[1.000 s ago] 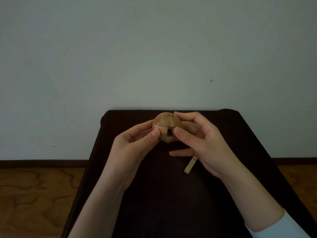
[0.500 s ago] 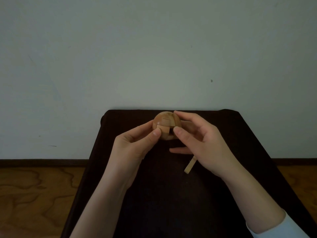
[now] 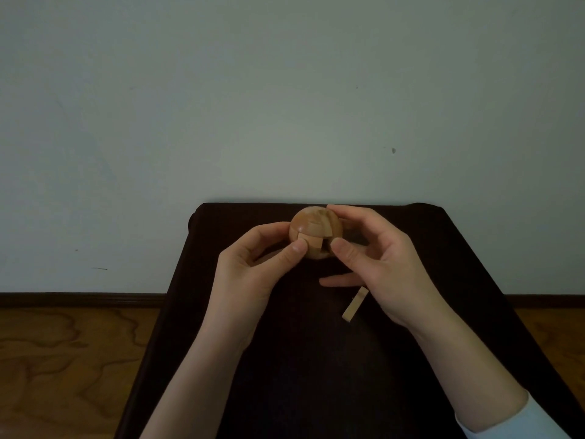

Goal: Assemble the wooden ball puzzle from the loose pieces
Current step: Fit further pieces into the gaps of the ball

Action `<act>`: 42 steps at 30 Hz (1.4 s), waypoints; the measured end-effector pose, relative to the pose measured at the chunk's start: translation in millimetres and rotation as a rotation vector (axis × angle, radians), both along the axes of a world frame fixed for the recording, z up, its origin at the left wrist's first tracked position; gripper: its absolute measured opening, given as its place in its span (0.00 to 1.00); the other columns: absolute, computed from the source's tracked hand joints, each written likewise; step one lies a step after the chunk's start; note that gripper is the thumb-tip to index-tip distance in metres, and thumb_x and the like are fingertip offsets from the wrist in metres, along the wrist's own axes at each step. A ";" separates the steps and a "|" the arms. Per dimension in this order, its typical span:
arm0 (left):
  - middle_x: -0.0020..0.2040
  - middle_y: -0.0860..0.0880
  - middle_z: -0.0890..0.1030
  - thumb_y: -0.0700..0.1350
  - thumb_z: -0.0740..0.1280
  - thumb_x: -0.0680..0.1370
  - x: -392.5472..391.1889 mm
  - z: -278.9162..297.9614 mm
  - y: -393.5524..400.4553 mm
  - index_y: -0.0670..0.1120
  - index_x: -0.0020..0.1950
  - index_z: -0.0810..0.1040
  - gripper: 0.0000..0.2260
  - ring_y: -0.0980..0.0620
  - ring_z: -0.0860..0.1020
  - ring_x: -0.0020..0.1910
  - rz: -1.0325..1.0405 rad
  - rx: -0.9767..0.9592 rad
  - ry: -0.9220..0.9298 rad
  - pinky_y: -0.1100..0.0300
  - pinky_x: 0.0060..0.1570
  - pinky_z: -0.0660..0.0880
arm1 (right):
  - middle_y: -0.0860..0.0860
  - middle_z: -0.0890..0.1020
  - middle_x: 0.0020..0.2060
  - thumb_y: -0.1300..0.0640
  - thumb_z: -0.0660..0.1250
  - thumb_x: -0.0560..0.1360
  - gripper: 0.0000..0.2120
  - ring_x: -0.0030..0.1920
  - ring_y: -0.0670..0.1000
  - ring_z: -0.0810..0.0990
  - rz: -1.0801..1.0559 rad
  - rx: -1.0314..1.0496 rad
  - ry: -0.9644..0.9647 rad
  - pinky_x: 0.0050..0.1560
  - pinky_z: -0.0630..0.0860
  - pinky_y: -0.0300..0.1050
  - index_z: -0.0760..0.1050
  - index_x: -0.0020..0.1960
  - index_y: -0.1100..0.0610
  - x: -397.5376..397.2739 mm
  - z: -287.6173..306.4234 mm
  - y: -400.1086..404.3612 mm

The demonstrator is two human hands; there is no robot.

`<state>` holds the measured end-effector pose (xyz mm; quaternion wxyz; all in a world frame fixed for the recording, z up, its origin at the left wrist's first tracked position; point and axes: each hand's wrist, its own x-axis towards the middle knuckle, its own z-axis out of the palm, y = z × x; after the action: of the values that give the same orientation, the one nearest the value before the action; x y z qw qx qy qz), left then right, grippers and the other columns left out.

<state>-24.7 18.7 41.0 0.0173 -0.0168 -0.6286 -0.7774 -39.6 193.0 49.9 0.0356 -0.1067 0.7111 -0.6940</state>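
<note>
A nearly whole wooden ball puzzle [image 3: 315, 231] is held above the far part of a dark table [image 3: 348, 375]. It shows a narrow open slot on its near face. My left hand [image 3: 253, 270] grips the ball from the left, thumb on its front. My right hand [image 3: 376, 258] grips it from the right, with the thumb below the slot and fingers curled over the top. One loose wooden stick piece [image 3: 354, 304] lies on the table under my right hand, partly hidden by the palm.
The dark table stands against a pale wall [image 3: 285, 106]. Wooden floor [image 3: 63, 359] shows on both sides, with a dark baseboard [image 3: 79, 299] along the wall. A light sleeve [image 3: 512, 419] covers my right forearm.
The ball has turned slightly in my hands and both hands have lifted a little toward the far edge of the table. The loose stick has not moved.
</note>
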 end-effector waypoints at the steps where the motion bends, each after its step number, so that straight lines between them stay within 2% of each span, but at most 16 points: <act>1: 0.50 0.48 0.86 0.45 0.72 0.69 0.8 -0.3 1.1 0.45 0.54 0.82 0.15 0.52 0.83 0.52 0.006 -0.005 0.016 0.61 0.50 0.79 | 0.49 0.80 0.56 0.65 0.66 0.75 0.19 0.54 0.50 0.84 -0.006 -0.016 0.008 0.41 0.84 0.52 0.75 0.63 0.50 0.4 -0.2 0.4; 3: 0.50 0.48 0.86 0.44 0.72 0.68 1.4 -0.5 2.5 0.45 0.55 0.82 0.15 0.52 0.84 0.52 0.025 0.000 0.038 0.62 0.51 0.79 | 0.48 0.81 0.55 0.68 0.65 0.75 0.20 0.53 0.50 0.85 -0.014 -0.043 0.026 0.41 0.84 0.51 0.76 0.62 0.50 0.5 -0.8 1.1; 6: 0.50 0.49 0.86 0.44 0.72 0.69 2.5 -0.5 3.7 0.45 0.56 0.81 0.15 0.53 0.83 0.52 0.062 -0.043 0.095 0.63 0.52 0.79 | 0.50 0.81 0.56 0.69 0.65 0.75 0.20 0.53 0.51 0.85 -0.017 -0.064 0.044 0.42 0.84 0.51 0.76 0.62 0.51 -0.4 -1.8 0.3; 10: 0.56 0.47 0.83 0.40 0.72 0.72 6.2 2.8 8.7 0.43 0.59 0.79 0.16 0.55 0.81 0.56 0.102 -0.136 0.220 0.64 0.54 0.77 | 0.48 0.82 0.56 0.70 0.62 0.76 0.21 0.56 0.53 0.84 -0.003 -0.160 0.037 0.44 0.83 0.52 0.75 0.63 0.51 -0.6 -6.5 -1.7; 14: 0.60 0.47 0.79 0.45 0.74 0.69 9.9 2.4 14.9 0.47 0.62 0.77 0.22 0.53 0.79 0.60 0.117 -0.214 0.283 0.59 0.57 0.77 | 0.49 0.81 0.58 0.71 0.61 0.77 0.22 0.59 0.53 0.82 0.013 -0.238 0.029 0.44 0.83 0.52 0.75 0.62 0.50 1.1 -10.3 -1.5; 18: 0.57 0.49 0.82 0.41 0.75 0.69 9.9 0.1 15.8 0.45 0.60 0.76 0.21 0.54 0.80 0.58 0.160 -0.164 0.251 0.57 0.57 0.78 | 0.49 0.81 0.58 0.71 0.61 0.77 0.22 0.59 0.54 0.82 0.042 -0.243 0.036 0.45 0.83 0.56 0.75 0.63 0.50 1.6 -12.2 -2.7; 25: 0.58 0.49 0.81 0.44 0.74 0.68 9.9 -0.1 16.0 0.46 0.60 0.76 0.20 0.54 0.80 0.59 0.141 -0.194 0.264 0.59 0.56 0.77 | 0.50 0.81 0.60 0.65 0.64 0.73 0.20 0.59 0.57 0.82 0.066 -0.305 0.002 0.45 0.82 0.57 0.76 0.63 0.51 2.5 -15.5 0.8; 30: 0.58 0.46 0.80 0.39 0.74 0.69 7.9 -0.4 14.9 0.48 0.57 0.77 0.18 0.55 0.80 0.58 0.129 -0.185 0.289 0.64 0.54 0.77 | 0.49 0.81 0.58 0.70 0.62 0.77 0.20 0.58 0.57 0.82 0.024 -0.245 0.055 0.46 0.83 0.56 0.74 0.64 0.53 3.0 -16.1 0.9; 35: 0.58 0.42 0.80 0.37 0.74 0.70 6.6 -3.2 11.8 0.44 0.58 0.78 0.17 0.52 0.81 0.58 0.124 -0.138 0.290 0.63 0.54 0.77 | 0.48 0.81 0.56 0.73 0.60 0.77 0.20 0.58 0.54 0.82 -0.019 -0.209 0.111 0.47 0.83 0.52 0.72 0.64 0.54 5.3 -17.0 -5.5; 42: 0.57 0.45 0.81 0.40 0.73 0.70 6.7 -2.1 10.8 0.44 0.59 0.77 0.18 0.54 0.81 0.57 0.118 -0.168 0.273 0.64 0.54 0.77 | 0.47 0.81 0.55 0.72 0.61 0.77 0.20 0.58 0.52 0.83 -0.030 -0.178 0.091 0.46 0.83 0.49 0.73 0.65 0.56 5.1 -14.4 -5.5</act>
<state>-18.0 29.5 38.9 0.1469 -0.0867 -0.6829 -0.7104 -34.5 187.5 35.6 -0.0169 -0.1304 0.6490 -0.7493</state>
